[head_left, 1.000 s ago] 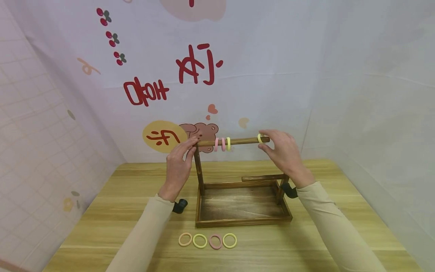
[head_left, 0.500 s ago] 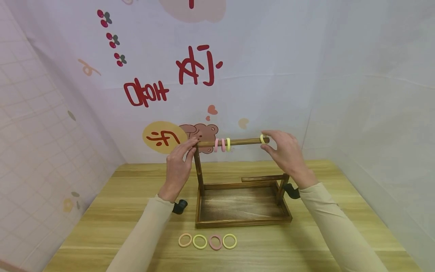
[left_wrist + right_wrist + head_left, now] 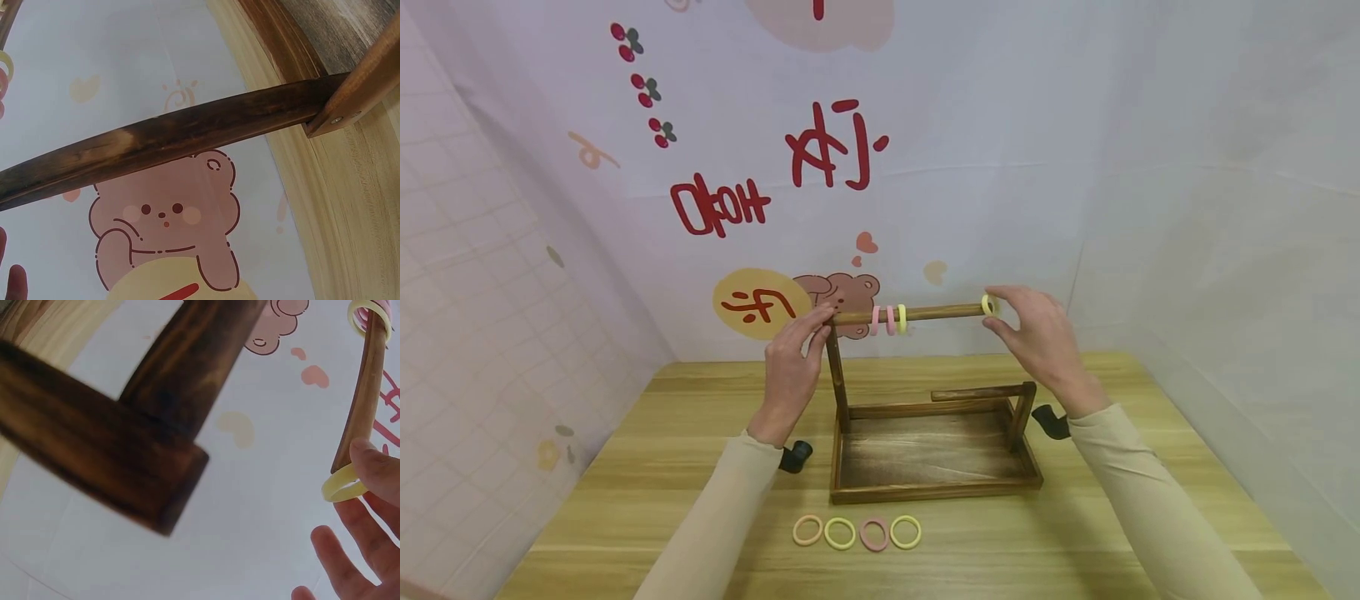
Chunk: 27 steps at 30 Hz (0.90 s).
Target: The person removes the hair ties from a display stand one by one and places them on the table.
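A dark wooden rack (image 3: 936, 493) stands on the table, with a long upper bar (image 3: 943, 312) on a left post and a short lower bar on a right post. Two pink rings (image 3: 891, 320) and a yellow ring (image 3: 902, 319) hang on the upper bar, left of its middle. My right hand (image 3: 1037, 337) pinches another yellow ring (image 3: 340, 484) between thumb and finger at that bar's free end; whether the bar's tip is inside it, I cannot tell. My left hand (image 3: 792, 367) holds the rack's upper left corner, its grip mostly out of the left wrist view.
On the table before the rack lies a row of rings: an orange one (image 3: 808, 530), a yellow one (image 3: 840, 533), a pink one (image 3: 874, 534) and another yellow one (image 3: 906, 532). The short lower bar (image 3: 977, 392) juts left below my right hand. A printed cloth backdrop (image 3: 985, 200) rises behind.
My right hand has moved right, drawing the pinched yellow ring along the upper bar to its free end. My left hand stays at the rack's corner.
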Motion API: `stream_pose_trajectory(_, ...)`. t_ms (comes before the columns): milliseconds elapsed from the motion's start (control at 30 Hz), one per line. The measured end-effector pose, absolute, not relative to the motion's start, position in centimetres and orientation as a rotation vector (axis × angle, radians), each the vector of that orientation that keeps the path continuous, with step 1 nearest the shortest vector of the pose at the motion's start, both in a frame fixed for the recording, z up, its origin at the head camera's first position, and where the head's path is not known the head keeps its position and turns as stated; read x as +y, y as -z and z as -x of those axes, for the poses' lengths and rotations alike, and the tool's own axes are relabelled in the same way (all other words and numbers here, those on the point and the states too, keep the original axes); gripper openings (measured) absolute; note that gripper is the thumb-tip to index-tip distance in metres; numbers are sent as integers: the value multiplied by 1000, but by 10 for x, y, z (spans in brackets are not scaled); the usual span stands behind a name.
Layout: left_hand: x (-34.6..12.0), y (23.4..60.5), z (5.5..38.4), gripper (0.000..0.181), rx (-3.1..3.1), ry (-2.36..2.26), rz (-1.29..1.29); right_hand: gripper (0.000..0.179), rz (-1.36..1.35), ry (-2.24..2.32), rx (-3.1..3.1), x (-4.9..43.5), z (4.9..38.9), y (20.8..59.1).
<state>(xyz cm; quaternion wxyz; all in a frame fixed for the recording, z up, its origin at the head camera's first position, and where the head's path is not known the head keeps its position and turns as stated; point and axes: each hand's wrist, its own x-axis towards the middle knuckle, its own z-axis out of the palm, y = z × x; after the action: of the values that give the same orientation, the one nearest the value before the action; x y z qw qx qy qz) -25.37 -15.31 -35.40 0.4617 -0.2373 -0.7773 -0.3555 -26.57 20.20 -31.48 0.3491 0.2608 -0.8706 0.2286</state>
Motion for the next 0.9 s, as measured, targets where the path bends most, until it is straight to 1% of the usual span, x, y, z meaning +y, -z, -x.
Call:
stream_pose_trajectory(333,-153,356,254,30,-1906,873,584,48,-753,-662,-2162,203,252,317)
stream_pose_trajectory(733,-152,355,254,29,-1902,894,575,53,-844,-687,-2092,196,223,318)
stream_pose_trajectory(900,-152,355,253,29,-1912,902,568,52,-871,-704,-2104,193,210,319)
